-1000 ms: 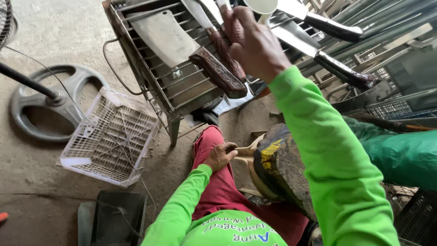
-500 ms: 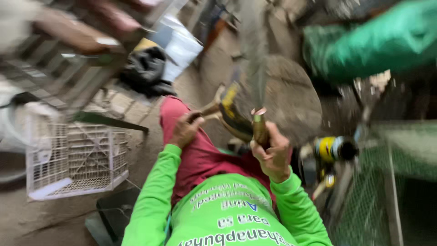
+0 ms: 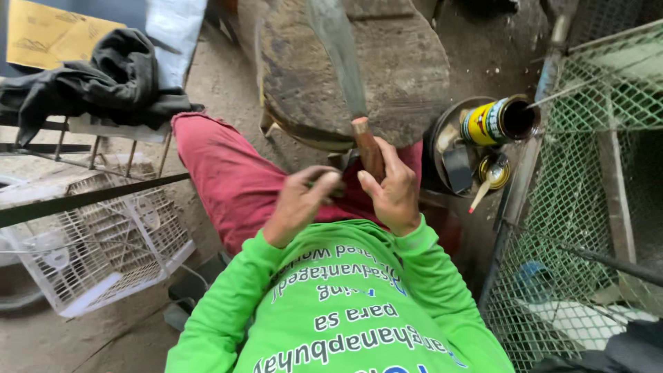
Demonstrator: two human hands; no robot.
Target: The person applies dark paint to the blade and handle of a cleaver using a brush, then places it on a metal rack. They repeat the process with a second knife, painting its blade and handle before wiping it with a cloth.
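My right hand (image 3: 392,190) grips the brown wooden handle of a knife (image 3: 367,145). Its long grey blade (image 3: 338,52) points away from me, over a round, worn wooden block (image 3: 407,62) between my knees. My left hand (image 3: 300,200) hovers just left of the handle with fingers curled and apart, holding nothing. Both arms wear bright green sleeves. My red trousers (image 3: 228,179) show below the hands.
A yellow tin can (image 3: 497,119) lies on its side on a dark round lid at the right, beside a green wire mesh cage (image 3: 594,207). A white wire basket (image 3: 103,242) sits on the ground at left. Dark cloth (image 3: 103,83) hangs over a metal rack.
My right hand came down from the metal rack with a knife and now holds it upright before my chest. My view has swung down and to the right.
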